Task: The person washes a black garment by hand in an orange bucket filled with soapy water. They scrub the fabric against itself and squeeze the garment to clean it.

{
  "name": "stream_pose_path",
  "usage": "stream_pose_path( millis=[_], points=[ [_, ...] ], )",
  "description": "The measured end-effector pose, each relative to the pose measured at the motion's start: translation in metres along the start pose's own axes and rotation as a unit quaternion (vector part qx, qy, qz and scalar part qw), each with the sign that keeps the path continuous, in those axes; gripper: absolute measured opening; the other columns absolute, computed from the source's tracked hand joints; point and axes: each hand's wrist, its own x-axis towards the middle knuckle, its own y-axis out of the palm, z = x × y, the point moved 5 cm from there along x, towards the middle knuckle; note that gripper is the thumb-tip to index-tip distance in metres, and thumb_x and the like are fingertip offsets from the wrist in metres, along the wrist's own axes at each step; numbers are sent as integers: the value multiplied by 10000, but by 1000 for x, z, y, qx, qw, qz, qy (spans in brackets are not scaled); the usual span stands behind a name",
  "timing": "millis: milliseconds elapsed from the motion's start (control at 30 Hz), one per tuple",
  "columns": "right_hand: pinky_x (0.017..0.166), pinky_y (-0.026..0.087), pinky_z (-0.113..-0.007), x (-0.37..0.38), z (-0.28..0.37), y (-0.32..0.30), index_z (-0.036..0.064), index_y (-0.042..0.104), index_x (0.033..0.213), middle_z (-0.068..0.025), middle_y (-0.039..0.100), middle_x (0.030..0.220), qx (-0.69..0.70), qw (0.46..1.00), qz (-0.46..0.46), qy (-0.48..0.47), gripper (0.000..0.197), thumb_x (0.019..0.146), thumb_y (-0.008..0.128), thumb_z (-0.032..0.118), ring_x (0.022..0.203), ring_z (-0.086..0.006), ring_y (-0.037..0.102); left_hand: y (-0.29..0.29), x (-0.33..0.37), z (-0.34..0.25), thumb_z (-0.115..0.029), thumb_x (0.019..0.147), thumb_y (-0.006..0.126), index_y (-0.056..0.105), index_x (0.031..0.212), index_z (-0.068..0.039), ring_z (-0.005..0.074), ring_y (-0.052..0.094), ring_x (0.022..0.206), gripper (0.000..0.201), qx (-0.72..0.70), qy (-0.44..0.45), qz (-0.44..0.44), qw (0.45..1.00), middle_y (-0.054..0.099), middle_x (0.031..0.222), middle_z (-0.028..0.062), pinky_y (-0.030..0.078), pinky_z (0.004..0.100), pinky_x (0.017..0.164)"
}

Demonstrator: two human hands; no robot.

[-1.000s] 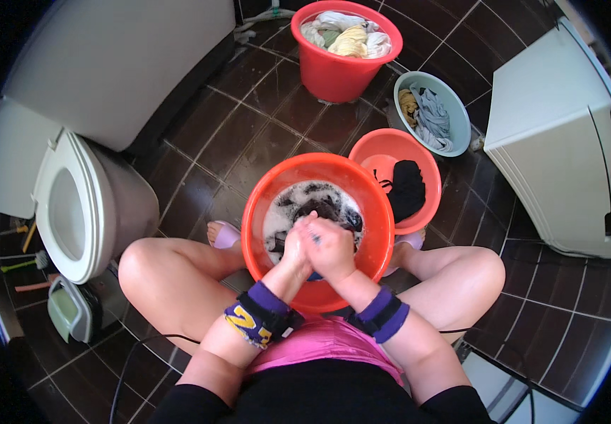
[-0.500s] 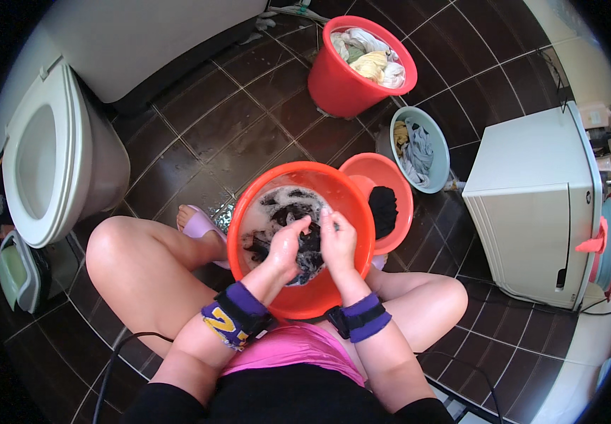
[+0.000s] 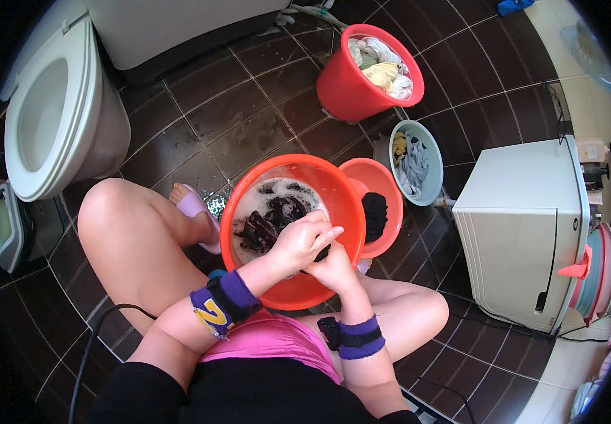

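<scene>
A large orange-red basin (image 3: 348, 205) stands between my knees, with sudsy water and a soaked dark garment (image 3: 277, 215) in it. Over its near right part, my left hand (image 3: 300, 244) is closed with the thumb stretched out. Just below it and touching it, my right hand (image 3: 334, 268) is closed too. A bit of dark cloth (image 3: 323, 252) shows between the two hands, and both grip it. Most of that cloth is hidden by the fingers, and I cannot tell whether it joins the garment in the water.
Right of the basin sits a smaller coral basin (image 3: 389, 185) holding black cloth (image 3: 374, 215). Beyond are a pale blue basin (image 3: 434, 152) and a red bucket (image 3: 341, 85), both with laundry. A white cabinet (image 3: 507, 226) stands right, a toilet (image 3: 111, 134) left, on dark tiles.
My hands have moved toward the near right side of the basin and come together, from apart over the suds to gripping dark cloth. The view has shifted slightly.
</scene>
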Motion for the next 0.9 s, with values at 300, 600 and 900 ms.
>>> stream_pose_path(
  millis=[300,600,900],
  points=[
    [718,518,-267,-12,-1,-37,-44,642,1039,-69,675,905,212,973,-89,26,215,894,592,106,804,-132,635,-12,-2,19,-476,781,680,601,1036,-66,346,582,923,489,98,34,130,986,625,914,143,464,431,802],
    [861,498,-325,-10,3,-64,-42,537,1244,-145,638,1076,225,970,-74,-57,349,934,535,116,959,-215,631,-8,-11,35,-387,763,715,634,993,-77,300,600,860,395,149,-48,237,959,620,910,154,467,413,747],
    [937,471,-435,-5,-15,-68,32,446,1344,-154,600,1148,511,852,-110,-31,440,937,534,176,1048,-285,596,-18,-12,73,-276,651,784,597,1038,-43,314,598,947,489,140,-151,211,956,611,971,163,468,401,825]
  ],
)
